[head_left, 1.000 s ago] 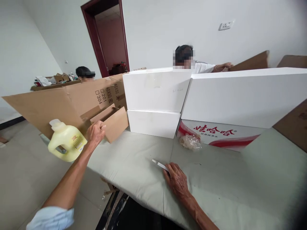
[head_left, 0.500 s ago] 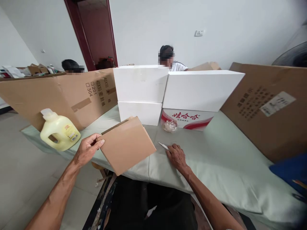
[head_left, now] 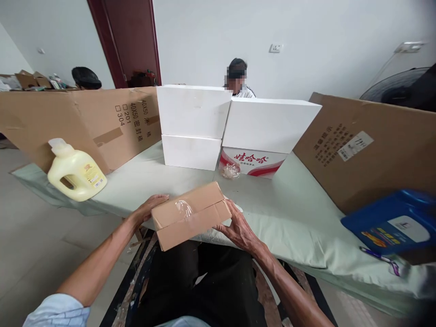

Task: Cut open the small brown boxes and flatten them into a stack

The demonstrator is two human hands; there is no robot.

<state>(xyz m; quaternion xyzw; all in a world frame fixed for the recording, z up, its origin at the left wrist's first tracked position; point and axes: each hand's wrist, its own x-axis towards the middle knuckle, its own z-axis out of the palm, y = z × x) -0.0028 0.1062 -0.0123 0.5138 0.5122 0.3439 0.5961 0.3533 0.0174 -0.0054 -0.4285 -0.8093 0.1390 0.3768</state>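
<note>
A small brown cardboard box (head_left: 190, 215) is held up at the table's front edge, tilted, its taped seam facing me. Clear tape runs across this seam, with a shiny loose bit at the top. My left hand (head_left: 152, 208) grips the box's left end, most of its fingers hidden behind the cardboard. At the right end, my right hand (head_left: 238, 229) holds the box with its thumb at the lower corner and its fingers along the side. A slim white object, partly hidden, shows beside those right fingers.
White boxes (head_left: 194, 111) and a red-and-white printed carton (head_left: 252, 162) stand ahead, with crumpled clear plastic (head_left: 230, 171) before them. A yellow detergent jug (head_left: 77, 175) is left; a blue jug (head_left: 391, 222) and purple pen (head_left: 379, 259) are right. Large cardboard panels flank the table. A person (head_left: 236, 75) sits beyond.
The box has turned so its taped side faces me. My right hand has come off the tabletop and onto the box's right end. The view has swung right, revealing more of the blue jug.
</note>
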